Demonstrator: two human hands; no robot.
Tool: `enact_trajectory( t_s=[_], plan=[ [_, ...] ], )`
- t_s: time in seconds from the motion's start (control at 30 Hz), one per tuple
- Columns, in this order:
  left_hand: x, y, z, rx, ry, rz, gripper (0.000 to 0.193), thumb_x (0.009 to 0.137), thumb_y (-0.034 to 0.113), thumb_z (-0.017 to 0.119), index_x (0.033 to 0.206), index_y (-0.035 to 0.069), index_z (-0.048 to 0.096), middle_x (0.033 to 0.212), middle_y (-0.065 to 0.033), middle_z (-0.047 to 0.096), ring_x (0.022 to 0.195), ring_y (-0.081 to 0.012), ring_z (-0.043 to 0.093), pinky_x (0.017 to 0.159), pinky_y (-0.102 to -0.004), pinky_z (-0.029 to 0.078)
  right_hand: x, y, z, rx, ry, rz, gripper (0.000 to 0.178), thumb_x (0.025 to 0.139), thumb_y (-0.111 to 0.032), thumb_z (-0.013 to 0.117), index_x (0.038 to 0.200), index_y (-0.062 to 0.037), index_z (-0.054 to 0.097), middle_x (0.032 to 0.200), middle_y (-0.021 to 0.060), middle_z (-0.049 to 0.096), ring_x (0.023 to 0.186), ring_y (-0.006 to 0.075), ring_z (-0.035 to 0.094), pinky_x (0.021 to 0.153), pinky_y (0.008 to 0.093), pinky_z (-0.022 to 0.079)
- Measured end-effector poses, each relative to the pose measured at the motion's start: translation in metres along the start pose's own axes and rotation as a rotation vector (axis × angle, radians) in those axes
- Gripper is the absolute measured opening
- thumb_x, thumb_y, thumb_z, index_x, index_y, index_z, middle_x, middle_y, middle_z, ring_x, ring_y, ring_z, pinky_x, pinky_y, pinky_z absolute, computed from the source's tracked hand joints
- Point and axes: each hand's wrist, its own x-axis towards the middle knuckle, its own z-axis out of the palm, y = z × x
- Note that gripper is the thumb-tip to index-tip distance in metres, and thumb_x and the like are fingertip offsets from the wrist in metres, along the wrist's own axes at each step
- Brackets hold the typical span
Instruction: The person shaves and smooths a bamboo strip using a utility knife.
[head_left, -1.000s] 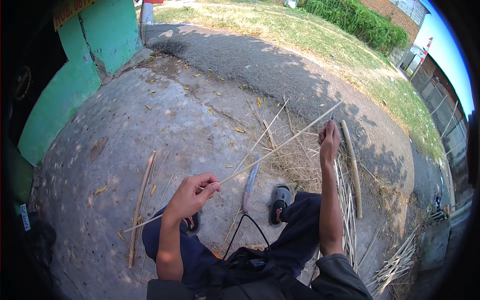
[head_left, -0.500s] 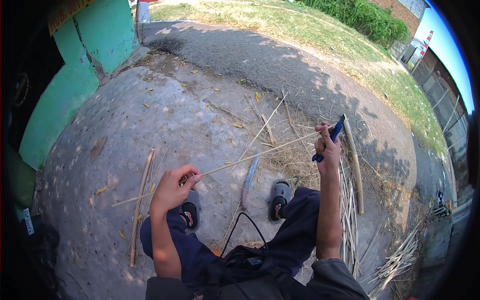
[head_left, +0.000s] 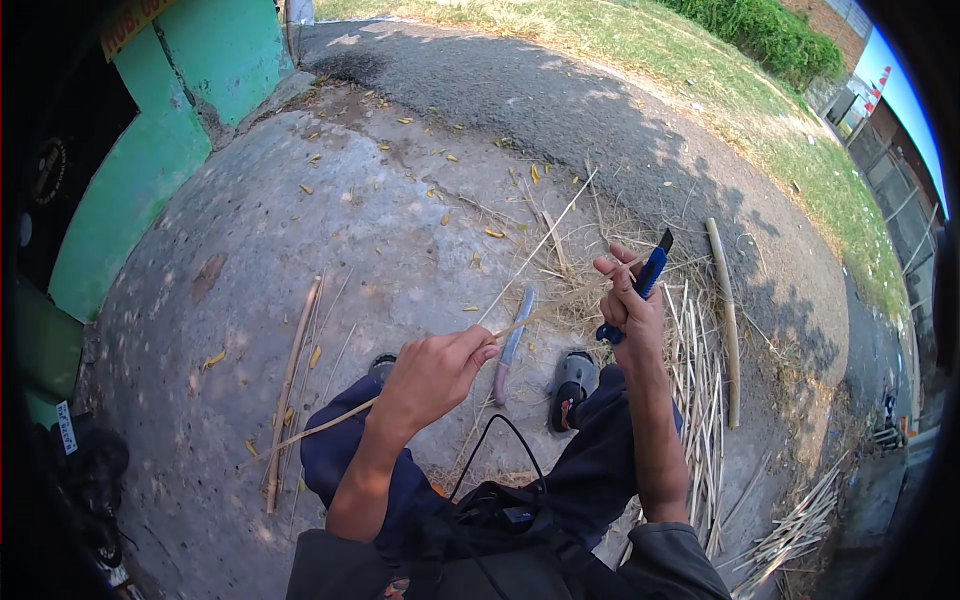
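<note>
A long, thin bamboo strip slants up from the lower left, through my left hand, toward my right hand. My left fingers are closed round it, thumb on top. My right hand grips a blue utility knife, its dark blade pointing up. The strip's far end reaches the right fingers beside the knife; whether the blade touches it I cannot tell. Below and between the hands, a large knife with a brownish handle lies on the concrete near my feet.
Split bamboo strips lie in a pile beside my right leg, next to a thick bamboo piece. Another heap of strips is farther right. Bamboo lengths lie at left. A green wall stands at far left.
My left hand has moved right and nearer my right hand, now gripping the strip closer to its far end. The right hand has shifted slightly left, still holding the knife.
</note>
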Motion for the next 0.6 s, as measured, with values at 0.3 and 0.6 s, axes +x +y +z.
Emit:
enact_trajectory(
  t_s=[0.3,0.6],
  plan=[
    [-0.002,-0.005,-0.009,-0.047,0.045,-0.2,0.025,0.109,0.019,0.054,0.094,0.002,0.063,0.076,-0.0176,0.069,0.072,-0.0406,0.07,0.063,-0.0472,0.05,-0.024,0.023,0.014,-0.752,-0.175,-0.329,0.028,0.106,-0.021,0.062,0.126,-0.0017,0.064,0.08,0.0099,0.07,0.057,0.0169,0.054,0.054,0.0329,0.041],
    [-0.007,0.0,-0.023,-0.354,-0.131,-0.182,0.034,0.112,0.022,0.051,0.087,-0.001,0.059,0.067,-0.0197,0.059,0.061,-0.0391,0.061,0.061,-0.0435,0.045,-0.041,0.043,0.05,-1.041,-0.376,-0.507,0.026,0.105,-0.027,0.066,0.1,-0.0027,0.06,0.067,0.0174,0.059,0.058,0.039,0.062,0.054,0.0454,0.045]
  ],
)
